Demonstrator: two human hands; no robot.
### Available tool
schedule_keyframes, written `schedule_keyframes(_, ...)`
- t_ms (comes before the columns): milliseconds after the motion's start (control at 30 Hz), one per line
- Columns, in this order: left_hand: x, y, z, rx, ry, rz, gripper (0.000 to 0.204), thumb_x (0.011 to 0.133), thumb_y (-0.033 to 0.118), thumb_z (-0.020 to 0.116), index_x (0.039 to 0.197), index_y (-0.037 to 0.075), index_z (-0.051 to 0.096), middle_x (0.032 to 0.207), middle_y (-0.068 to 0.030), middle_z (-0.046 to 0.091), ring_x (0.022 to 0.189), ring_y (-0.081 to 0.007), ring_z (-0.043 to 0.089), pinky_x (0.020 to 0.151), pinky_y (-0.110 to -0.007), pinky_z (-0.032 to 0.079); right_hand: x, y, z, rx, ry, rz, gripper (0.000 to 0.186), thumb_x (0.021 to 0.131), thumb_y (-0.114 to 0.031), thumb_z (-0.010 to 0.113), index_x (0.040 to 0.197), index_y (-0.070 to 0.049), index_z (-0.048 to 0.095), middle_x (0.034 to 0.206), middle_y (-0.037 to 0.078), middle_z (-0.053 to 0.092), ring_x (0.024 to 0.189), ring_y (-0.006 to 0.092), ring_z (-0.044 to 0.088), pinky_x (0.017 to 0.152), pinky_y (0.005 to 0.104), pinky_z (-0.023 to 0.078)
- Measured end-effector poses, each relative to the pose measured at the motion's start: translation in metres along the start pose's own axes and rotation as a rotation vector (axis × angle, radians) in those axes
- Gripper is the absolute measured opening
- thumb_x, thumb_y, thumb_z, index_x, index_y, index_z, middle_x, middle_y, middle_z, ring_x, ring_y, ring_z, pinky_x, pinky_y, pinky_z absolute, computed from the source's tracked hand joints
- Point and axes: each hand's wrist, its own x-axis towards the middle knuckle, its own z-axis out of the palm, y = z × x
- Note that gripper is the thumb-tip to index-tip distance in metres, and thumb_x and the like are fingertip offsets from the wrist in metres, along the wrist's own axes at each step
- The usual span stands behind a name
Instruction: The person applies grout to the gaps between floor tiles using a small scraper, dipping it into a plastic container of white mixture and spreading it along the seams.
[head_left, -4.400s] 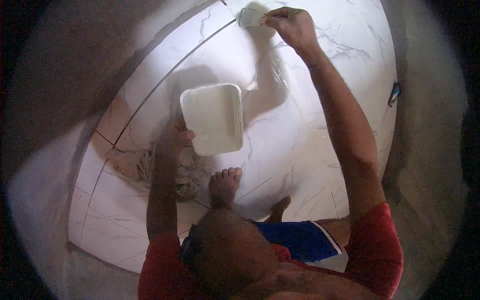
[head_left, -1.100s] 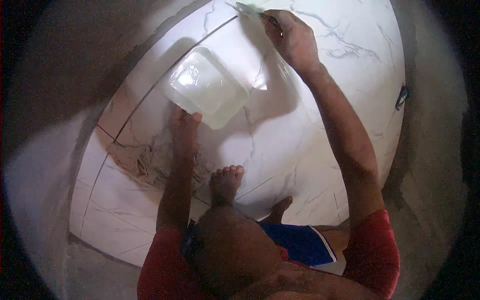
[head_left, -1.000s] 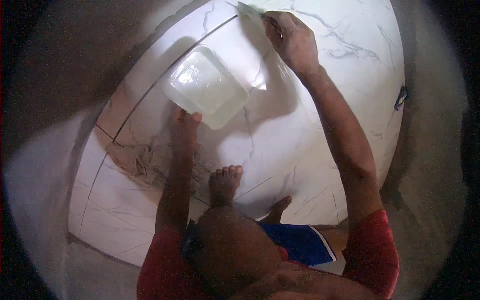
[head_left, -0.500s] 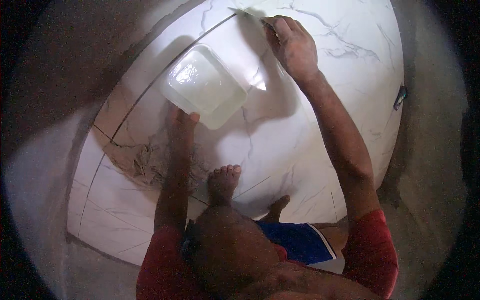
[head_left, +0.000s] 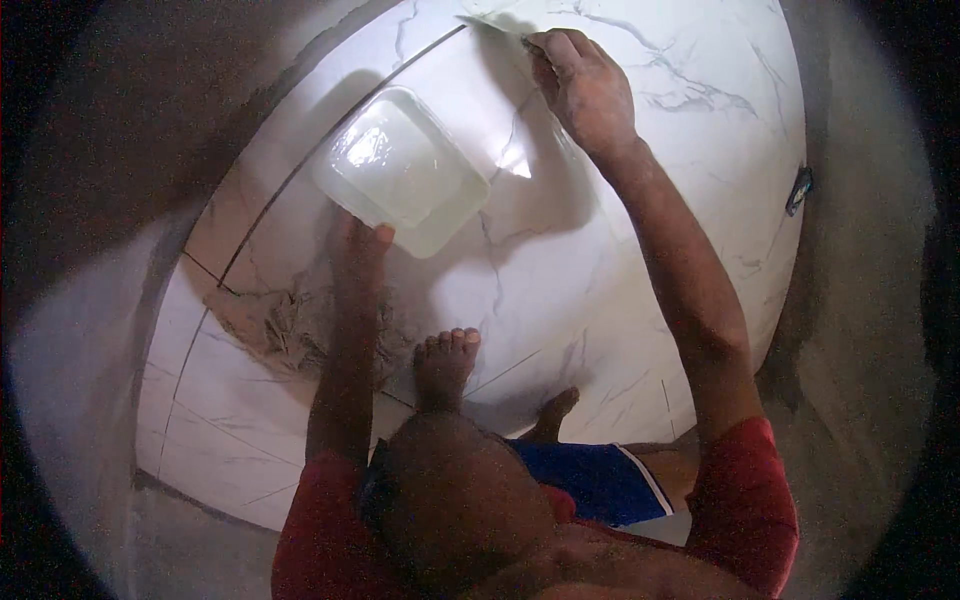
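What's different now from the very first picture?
The pale tub has turned and moved farther from the person; the left hand still holds it. The right hand has come slightly nearer the person, still gripping the thin flat tool, now seen more edge-on. The crumpled cloth and bare foot stayed put.

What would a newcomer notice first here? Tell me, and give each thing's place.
The glossy, pale container near the upper middle stands out first, gripped at its near left edge by the left hand. Next comes the right hand at the top, holding a thin tool over marbled tiles. A crumpled brown heap, perhaps cloth, shows beside the left forearm.
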Motion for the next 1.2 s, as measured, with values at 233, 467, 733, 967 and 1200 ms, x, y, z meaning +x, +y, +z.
schedule_keyframes(233, -0.005, 0.006, 0.006, -0.105, 0.041, -0.042, 0.076, 0.079, 0.028, 0.079, 0.139, -0.004, 0.044, 0.134, -0.0112, 0.053, 0.125, -0.0253, 0.05, 0.109, -0.04, 0.038, 0.028, -0.02, -0.011, -0.017, -0.121, 0.018, 0.026, 0.092, -0.017, 0.06, 0.117, -0.01, 0.062, 0.11, 0.009, 0.065, 0.102, 0.0282, 0.063, 0.086, 0.0413, 0.054)
schedule_keyframes(467, -0.002, 0.005, 0.002, 0.02, 0.044, -0.093, 0.071, 0.082, 0.026, 0.076, 0.138, -0.004, 0.045, 0.134, -0.0106, 0.054, 0.123, -0.0244, 0.051, 0.107, -0.04, 0.039, 0.017, 0.003, 0.002, -0.168, -0.113, -0.166, 0.031, 0.088, -0.015, 0.061, 0.119, -0.015, 0.061, 0.118, 0.004, 0.059, 0.105, 0.0244, 0.061, 0.084, 0.0379, 0.056)
schedule_keyframes(733, -0.003, -0.004, -0.007, 0.135, 0.058, 0.004, 0.068, 0.083, 0.031, 0.073, 0.135, -0.004, 0.047, 0.128, -0.0104, 0.057, 0.12, -0.0216, 0.052, 0.104, -0.037, 0.04, -0.007, 0.004, -0.014, -0.121, -0.152, -0.12, 0.033, 0.087, -0.014, 0.059, 0.12, -0.016, 0.062, 0.12, 0.002, 0.059, 0.105, 0.024, 0.061, 0.088, 0.0364, 0.055)
schedule_keyframes(967, -0.003, 0.007, 0.01, 0.018, 0.112, -0.087, 0.064, 0.081, 0.022, 0.069, 0.137, -0.002, 0.047, 0.132, -0.0102, 0.055, 0.122, -0.0226, 0.051, 0.106, -0.039, 0.04, 0.002, 0.002, -0.012, -0.151, -0.185, -0.102, 0.028, 0.088, -0.014, 0.057, 0.115, -0.015, 0.064, 0.116, 0.005, 0.061, 0.105, 0.0247, 0.061, 0.085, 0.0382, 0.056)
schedule_keyframes(1200, -0.008, -0.007, -0.002, -0.026, 0.103, -0.146, 0.069, 0.083, 0.022, 0.073, 0.14, -0.002, 0.043, 0.133, -0.0094, 0.054, 0.122, -0.0227, 0.051, 0.107, -0.039, 0.04, -0.036, -0.005, -0.034, -0.151, -0.239, -0.074, 0.028, 0.088, -0.015, 0.057, 0.115, -0.013, 0.063, 0.113, 0.009, 0.06, 0.102, 0.0269, 0.063, 0.08, 0.0386, 0.058)
